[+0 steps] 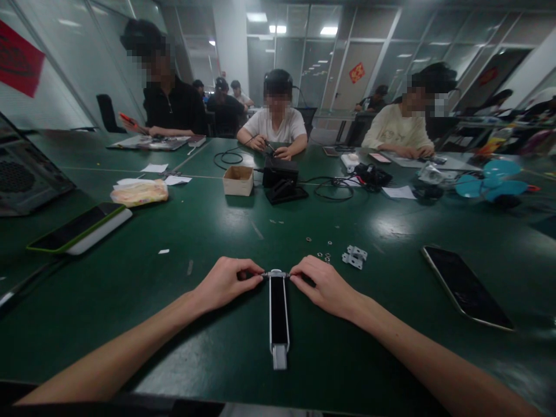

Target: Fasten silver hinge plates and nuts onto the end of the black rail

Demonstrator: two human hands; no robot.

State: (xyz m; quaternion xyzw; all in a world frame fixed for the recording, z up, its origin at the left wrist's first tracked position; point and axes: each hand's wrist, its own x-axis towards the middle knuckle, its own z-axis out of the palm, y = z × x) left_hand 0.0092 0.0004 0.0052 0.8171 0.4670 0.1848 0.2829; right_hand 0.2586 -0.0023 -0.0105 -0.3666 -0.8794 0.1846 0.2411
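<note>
A narrow black bar with pale edges (278,313) lies lengthwise on the green table in front of me, a silver tab at its near end (280,357). Across its far end sits a small metal crosspiece (275,274) with thin metal ends sticking out both sides. My left hand (225,284) pinches the left end between thumb and fingers. At the right end, my right hand (322,284) does the same. Fingertips hide the outermost bits, so I cannot tell whether it is one rod or two bolts. Small metal brackets (355,256) and several loose nuts (326,256) lie beyond my right hand.
A phone (467,286) lies right, and a green-edged device (78,227) left. Farther back are a plastic packet (139,192), a small box (238,180), a black stand (284,180), cables (334,190) and a blue fan (495,180). Several people sit across the table.
</note>
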